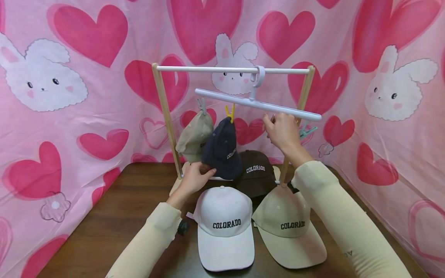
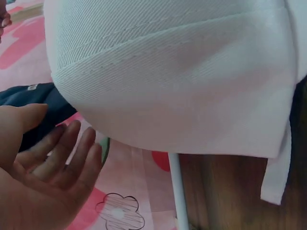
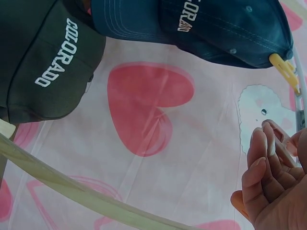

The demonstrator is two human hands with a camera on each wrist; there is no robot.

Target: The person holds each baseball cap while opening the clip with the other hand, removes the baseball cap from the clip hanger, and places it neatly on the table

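Note:
A navy cap (image 1: 222,148) hangs by its crown from a yellow clip (image 1: 230,112) under a white hanger (image 1: 257,103). My left hand (image 1: 196,177) is at the navy cap's lower left edge; in the left wrist view its fingers are loosely extended and hold nothing. Below the hanger's right half, my right hand (image 1: 283,129) pinches a pale brownish clip (image 3: 280,143) between thumb and fingers. An orange clip (image 3: 238,203) shows partly behind that hand. Left of the navy cap, a beige cap (image 1: 195,137) hangs from a grey clip (image 1: 201,105).
The hanger tilts down rightward from the rack's white rod (image 1: 208,69). A teal clip (image 1: 307,132) dangles at its right end. A white cap (image 1: 224,212) and another beige cap (image 1: 290,227) lie in front on the wooden table (image 1: 114,216); a dark cap (image 1: 255,170) sits behind.

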